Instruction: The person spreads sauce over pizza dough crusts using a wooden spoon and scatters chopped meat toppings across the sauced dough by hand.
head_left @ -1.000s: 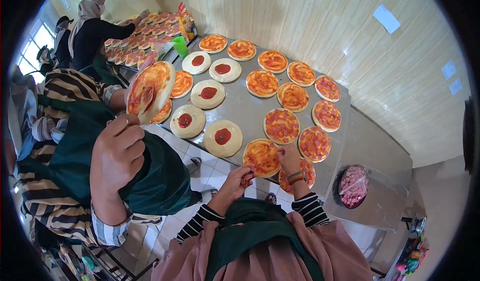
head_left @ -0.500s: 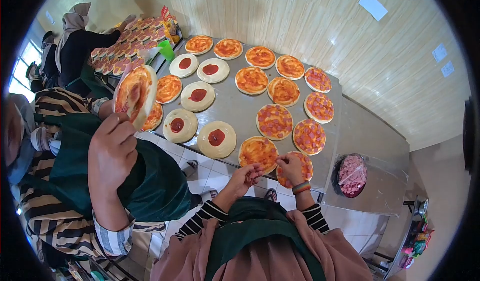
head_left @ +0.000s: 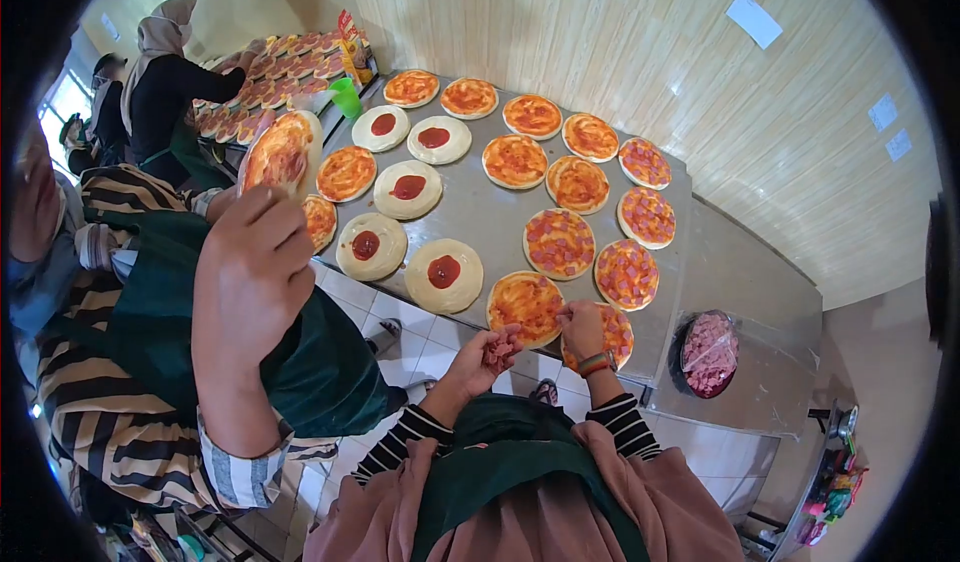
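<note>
My left hand (head_left: 474,360) is cupped, palm up, at the table's front edge, holding a small heap of diced pink meat (head_left: 502,349). My right hand (head_left: 583,334) is closed in a pinch at the right rim of a pizza base spread with red sauce (head_left: 524,308). Whatever is between those fingers is too small to make out. Partly behind the right hand lies a pizza topped with meat cubes (head_left: 614,336). Two more meat-topped pizzas (head_left: 560,243) (head_left: 627,274) lie just beyond.
A co-worker's hand (head_left: 255,272) on the left holds up a sauced pizza base (head_left: 283,157). Several bases with a blob of sauce (head_left: 443,272) lie on the metal table (head_left: 470,197). A bowl of diced meat (head_left: 710,354) stands at right. Another person (head_left: 165,82) works behind.
My left palm has turned up more, showing the diced meat in it. My right hand stays by the sauced base, fingers pinched. The co-worker's raised pizza has tilted. The view has shifted slightly.
</note>
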Action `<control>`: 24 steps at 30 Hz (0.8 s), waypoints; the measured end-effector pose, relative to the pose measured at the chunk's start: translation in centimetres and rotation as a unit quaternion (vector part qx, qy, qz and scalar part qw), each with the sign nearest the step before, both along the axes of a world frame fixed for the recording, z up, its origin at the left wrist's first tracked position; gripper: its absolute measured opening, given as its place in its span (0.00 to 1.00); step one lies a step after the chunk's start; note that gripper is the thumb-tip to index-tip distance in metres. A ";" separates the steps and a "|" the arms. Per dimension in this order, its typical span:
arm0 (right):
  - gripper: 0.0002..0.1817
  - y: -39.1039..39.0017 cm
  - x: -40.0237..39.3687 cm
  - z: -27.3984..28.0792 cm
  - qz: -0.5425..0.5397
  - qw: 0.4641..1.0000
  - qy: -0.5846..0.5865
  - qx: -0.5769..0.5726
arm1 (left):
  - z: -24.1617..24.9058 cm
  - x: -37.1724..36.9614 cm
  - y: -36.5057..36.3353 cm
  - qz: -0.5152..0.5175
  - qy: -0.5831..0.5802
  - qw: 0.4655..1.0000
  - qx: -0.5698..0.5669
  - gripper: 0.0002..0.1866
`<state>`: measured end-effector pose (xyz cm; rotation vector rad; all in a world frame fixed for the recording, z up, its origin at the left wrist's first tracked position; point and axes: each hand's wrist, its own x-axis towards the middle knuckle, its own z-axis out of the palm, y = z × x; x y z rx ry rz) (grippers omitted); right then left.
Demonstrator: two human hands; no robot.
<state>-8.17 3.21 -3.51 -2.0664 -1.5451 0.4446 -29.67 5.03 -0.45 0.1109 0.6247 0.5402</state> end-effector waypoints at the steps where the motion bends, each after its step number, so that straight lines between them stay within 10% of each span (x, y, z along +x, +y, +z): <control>1: 0.07 -0.1 -0.2 0.8 0.001 1.000 -0.017 0.026 | 0.5 0.2 0.0 0.002 0.000 1.000 0.001 0.19; 4: 0.07 0.0 -1.9 4.7 0.025 0.983 0.181 0.034 | 1.9 0.8 0.1 -0.008 -0.004 1.000 -0.004 0.20; 10: 0.07 -0.7 -3.7 9.3 0.239 0.965 0.108 0.001 | -1.2 1.0 0.1 -0.074 -0.234 0.968 0.055 0.19; 12: 0.07 -0.8 -4.0 9.3 0.232 0.967 0.107 0.004 | 2.4 1.6 -0.1 -0.067 -0.031 0.996 0.046 0.18; 24: 0.08 3.6 -0.8 4.0 0.040 0.913 0.406 -0.021 | 1.7 0.6 -0.1 -0.066 -0.010 0.996 0.058 0.22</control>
